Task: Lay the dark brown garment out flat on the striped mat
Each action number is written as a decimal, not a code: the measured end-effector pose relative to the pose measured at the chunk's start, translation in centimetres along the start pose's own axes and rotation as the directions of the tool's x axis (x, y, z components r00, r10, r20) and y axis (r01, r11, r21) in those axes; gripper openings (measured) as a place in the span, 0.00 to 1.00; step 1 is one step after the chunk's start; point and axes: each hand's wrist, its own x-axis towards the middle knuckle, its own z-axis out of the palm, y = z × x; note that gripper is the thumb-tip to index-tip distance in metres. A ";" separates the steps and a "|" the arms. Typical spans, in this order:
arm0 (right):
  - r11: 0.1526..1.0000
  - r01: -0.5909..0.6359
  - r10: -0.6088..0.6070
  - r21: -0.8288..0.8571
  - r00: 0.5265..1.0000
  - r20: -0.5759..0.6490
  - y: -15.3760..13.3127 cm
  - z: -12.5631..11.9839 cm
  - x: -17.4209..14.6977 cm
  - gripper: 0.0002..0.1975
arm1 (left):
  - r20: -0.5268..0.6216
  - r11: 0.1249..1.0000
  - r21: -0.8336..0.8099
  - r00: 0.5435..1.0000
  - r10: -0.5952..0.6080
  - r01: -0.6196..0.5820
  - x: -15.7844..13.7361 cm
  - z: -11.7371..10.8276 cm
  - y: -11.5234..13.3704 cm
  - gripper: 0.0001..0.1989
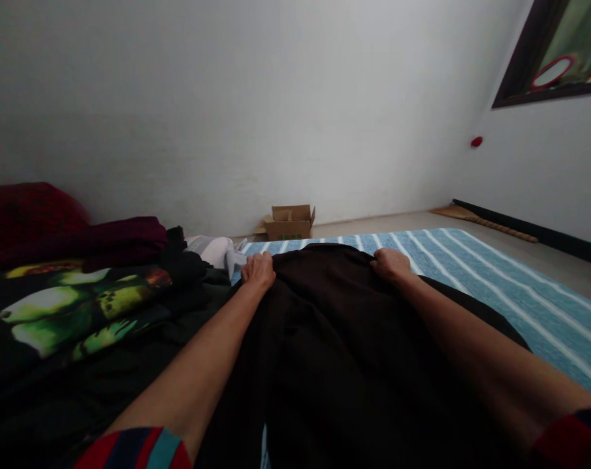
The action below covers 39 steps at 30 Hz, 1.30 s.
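Note:
A dark brown garment (pixel 334 339) lies spread on a blue mat with white stripes (pixel 520 293). My left hand (pixel 259 268) grips the garment's far edge on the left side. My right hand (pixel 390 264) grips the same far edge on the right. Both arms stretch forward over the cloth, fingers curled into the fabric.
A heap of clothes lies at the left: a black shirt with a green print (pixel 81 306), a maroon cloth (pixel 95 238), a white piece (pixel 217 251). A small open cardboard box (pixel 289 223) stands by the white wall. A broom (pixel 485 220) lies along the right wall.

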 end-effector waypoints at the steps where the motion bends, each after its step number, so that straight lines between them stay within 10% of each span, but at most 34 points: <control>1: 1.000 0.015 -0.016 -0.019 1.000 -0.017 -0.3 -0.2 -0.4 0.14 | -0.021 0.999 0.023 0.999 0.044 -0.043 -0.8 -0.2 0.7 0.17; 8: 0.965 0.246 -0.257 -0.091 0.955 -0.145 -3.1 -3.4 -8.4 0.12 | -0.017 0.833 0.142 0.840 0.542 -0.535 -9.9 -4.0 3.2 0.09; 12: 0.880 0.471 -0.469 0.061 0.882 -0.036 -4.8 -4.7 -16.0 0.14 | 0.005 0.911 0.101 0.916 0.402 -0.400 -14.6 -6.1 -0.2 0.13; 16: 0.882 0.432 -0.466 0.191 0.861 0.204 -5.7 -5.1 -21.4 0.22 | 0.043 0.985 0.139 0.994 0.100 -0.105 -18.2 -7.5 -5.0 0.20; 21: 0.908 0.343 -0.406 0.240 0.865 0.296 -5.9 -4.3 -23.8 0.18 | 0.228 0.976 0.161 0.957 -0.179 0.144 -21.5 -8.7 -8.5 0.27; 25: 0.867 0.348 -0.449 0.357 0.856 0.255 -6.4 -3.3 -24.0 0.04 | 0.288 0.973 0.205 0.943 -0.167 0.109 -22.9 -8.6 -8.7 0.22; 33: 0.545 0.098 -0.603 0.833 0.736 0.308 -11.5 -4.5 -24.7 0.11 | 0.257 0.994 0.109 0.966 -0.028 0.000 -22.7 -6.3 -7.9 0.05; 39: 0.368 -0.110 -0.603 0.923 0.728 0.326 -18.0 -6.0 -25.9 0.13 | -0.109 0.995 -0.034 0.989 -0.098 0.095 -17.4 -13.7 -8.8 0.07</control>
